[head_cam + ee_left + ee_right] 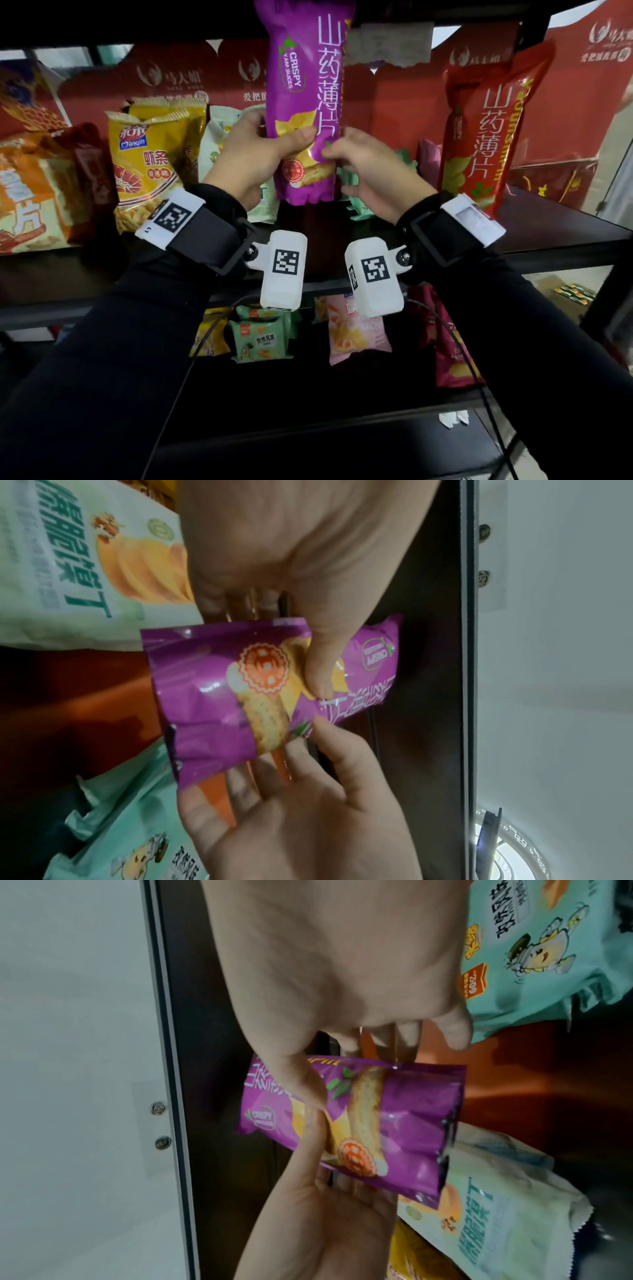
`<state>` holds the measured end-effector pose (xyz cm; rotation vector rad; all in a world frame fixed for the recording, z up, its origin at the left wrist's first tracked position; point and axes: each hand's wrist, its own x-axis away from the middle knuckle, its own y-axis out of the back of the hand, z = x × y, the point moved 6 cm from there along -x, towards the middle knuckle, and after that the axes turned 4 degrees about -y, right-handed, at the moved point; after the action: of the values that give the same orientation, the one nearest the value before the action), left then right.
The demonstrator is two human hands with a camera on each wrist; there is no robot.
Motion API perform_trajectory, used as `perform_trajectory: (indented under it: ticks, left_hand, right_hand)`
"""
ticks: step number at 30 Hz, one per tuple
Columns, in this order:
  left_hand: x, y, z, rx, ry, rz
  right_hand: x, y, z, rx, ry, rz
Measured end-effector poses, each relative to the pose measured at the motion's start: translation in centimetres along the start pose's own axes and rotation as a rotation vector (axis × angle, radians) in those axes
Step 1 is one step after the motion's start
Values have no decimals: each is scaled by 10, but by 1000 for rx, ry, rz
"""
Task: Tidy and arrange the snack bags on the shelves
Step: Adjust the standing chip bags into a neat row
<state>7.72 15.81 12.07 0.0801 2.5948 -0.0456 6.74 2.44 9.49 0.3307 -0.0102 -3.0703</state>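
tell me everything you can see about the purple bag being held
The purple bag is a tall, glossy foil-like pack printed "CRISPY YAM SLICES" with white Chinese characters and a picture of a yam and slices. It is upright above the shelf. The left hand grips its lower part, thumb in front; the right hand pinches its lower right edge.

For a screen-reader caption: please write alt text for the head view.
Both hands hold a tall purple foil yam-crisp bag upright before a dark shelf; the left hand grips it, the right hand pinches its edge. A matching red bag stands right.
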Motion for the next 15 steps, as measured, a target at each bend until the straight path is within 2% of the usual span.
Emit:
perform_trajectory:
  ticks: [3,6,11,15]
  left_hand:
    - [1,-2,0,24,-41,-48]
    - [3,-2,6,-55,-23,-2]
    - [20,36,33,-501,-40,-46]
    - [40,62,60,-769,-16,49]
  right_hand:
    - [4,-1,-3,-44,66,29]
    - [0,7,0,-53,97,-63]
    - [-20,39,5,-76,135,-331]
    - [-54,20,3,-23,146,-401]
